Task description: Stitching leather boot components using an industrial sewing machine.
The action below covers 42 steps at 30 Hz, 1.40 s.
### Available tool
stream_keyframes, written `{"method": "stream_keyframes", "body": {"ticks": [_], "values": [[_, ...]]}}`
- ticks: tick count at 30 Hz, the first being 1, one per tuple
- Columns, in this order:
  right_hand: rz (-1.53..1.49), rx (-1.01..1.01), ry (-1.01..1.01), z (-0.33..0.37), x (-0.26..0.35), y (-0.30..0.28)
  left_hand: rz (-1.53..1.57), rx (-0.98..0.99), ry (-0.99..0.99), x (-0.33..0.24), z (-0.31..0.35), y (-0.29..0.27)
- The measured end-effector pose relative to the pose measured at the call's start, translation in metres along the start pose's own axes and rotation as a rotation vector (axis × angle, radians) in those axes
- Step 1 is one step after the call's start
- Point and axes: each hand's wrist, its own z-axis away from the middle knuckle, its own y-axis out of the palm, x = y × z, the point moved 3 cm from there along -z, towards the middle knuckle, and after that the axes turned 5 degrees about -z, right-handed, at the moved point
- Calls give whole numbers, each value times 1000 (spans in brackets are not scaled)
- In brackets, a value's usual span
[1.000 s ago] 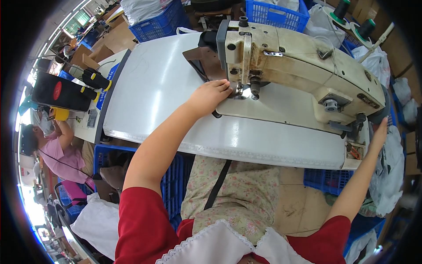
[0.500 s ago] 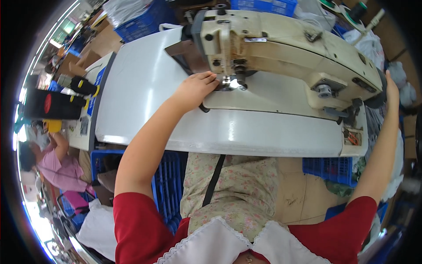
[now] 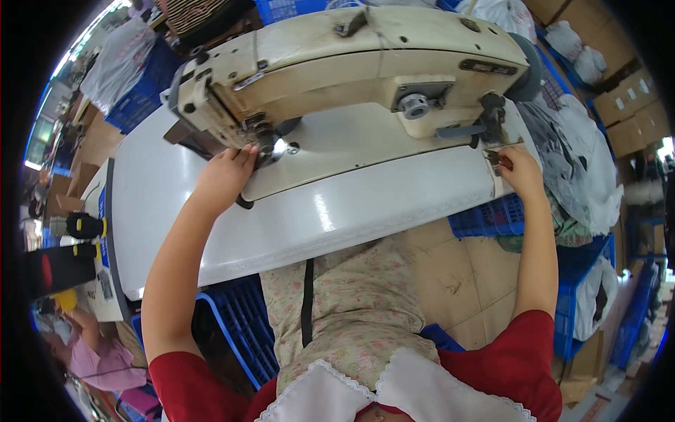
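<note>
A cream sewing machine (image 3: 330, 74) stands on a white table. At its needle end is my left hand (image 3: 223, 179), fingers bent together beside the presser foot (image 3: 266, 144). Whatever lies under those fingertips is hidden. My right hand (image 3: 520, 169) is at the small recessed tray (image 3: 498, 184) near the table's right end. Its fingers are closed on small orange-brown thread snips (image 3: 504, 162), partly covered by the hand. The handwheel (image 3: 529, 70) is behind that hand, apart from it.
Blue crates (image 3: 485, 216) stand below the table at right, with grey and white cloth or bags (image 3: 573, 158) beside them. Another blue crate (image 3: 242, 327) is by my left leg. A co-worker in pink (image 3: 102, 359) sits at far left. Cardboard boxes (image 3: 626, 105) are at far right.
My right hand has left the handwheel and come nearer, down to the tray with the snips. My left hand stays at the presser foot. The whole view has turned toward the right.
</note>
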Motion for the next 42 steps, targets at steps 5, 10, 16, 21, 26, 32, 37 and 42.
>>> {"method": "stream_keyframes", "body": {"ticks": [5,10,16,21,26,32,37,42], "values": [[72,-21,-42,9,-12,7,3,-4,63,-3,0,4],[-95,-504,57,29,-14,9,-149,69,44,-18,-3,0],[-1332,-277,354,48,111,28,-9,204,-95,-37,0,-18],[-1770,256,490,54,241,50,83,-3,-183,-37,11,-16],[-1653,371,20,26,360,40,-15,33,-213,-37,19,-16],[-1130,-209,-358,-10,460,65,799,-181,-434,-37,22,35],[-949,-463,-310,-24,470,73,600,-300,-458,-42,19,22],[-1426,-370,-316,-38,463,62,378,-258,-383,-38,25,11]]}}
